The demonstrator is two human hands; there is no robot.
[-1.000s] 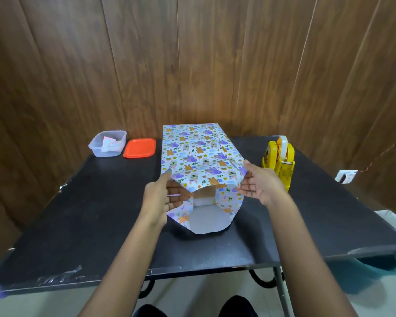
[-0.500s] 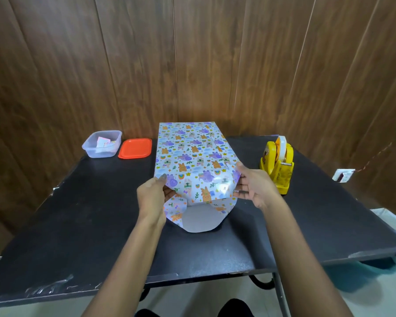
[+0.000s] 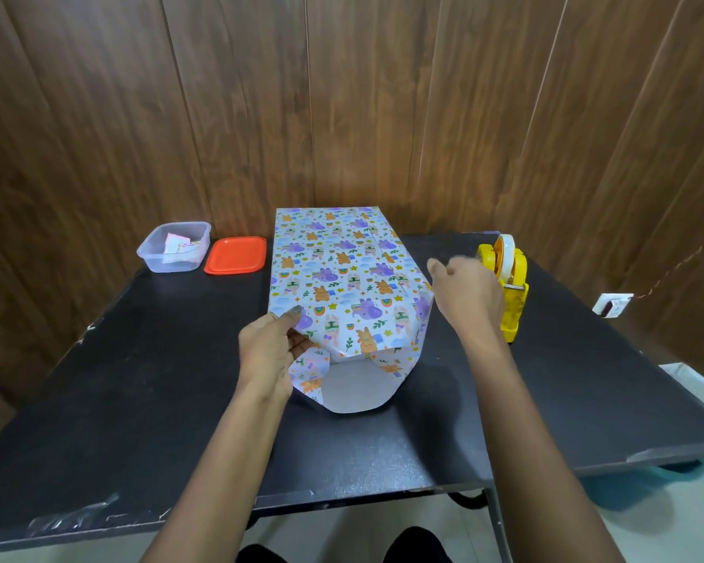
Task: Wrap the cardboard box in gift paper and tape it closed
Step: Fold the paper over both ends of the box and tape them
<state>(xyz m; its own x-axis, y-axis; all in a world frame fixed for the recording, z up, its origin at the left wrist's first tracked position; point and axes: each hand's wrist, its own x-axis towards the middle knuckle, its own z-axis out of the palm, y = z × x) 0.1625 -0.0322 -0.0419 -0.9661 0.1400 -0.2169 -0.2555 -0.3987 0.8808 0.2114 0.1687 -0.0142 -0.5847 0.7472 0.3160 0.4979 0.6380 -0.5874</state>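
left hand (image 3: 271,351) pinches the gift paper (image 3: 342,286); right hand (image 3: 464,294) hovers, fingers loosely curled, empty

Purple-and-orange animal-print gift paper (image 3: 344,278), black table (image 3: 139,379), orange lid (image 3: 235,255), yellow tape dispenser (image 3: 509,290).

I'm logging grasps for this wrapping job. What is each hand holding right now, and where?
The left hand pinches the gift paper at its near left corner fold. The right hand holds nothing.

no readable text, labels or numbers anywhere
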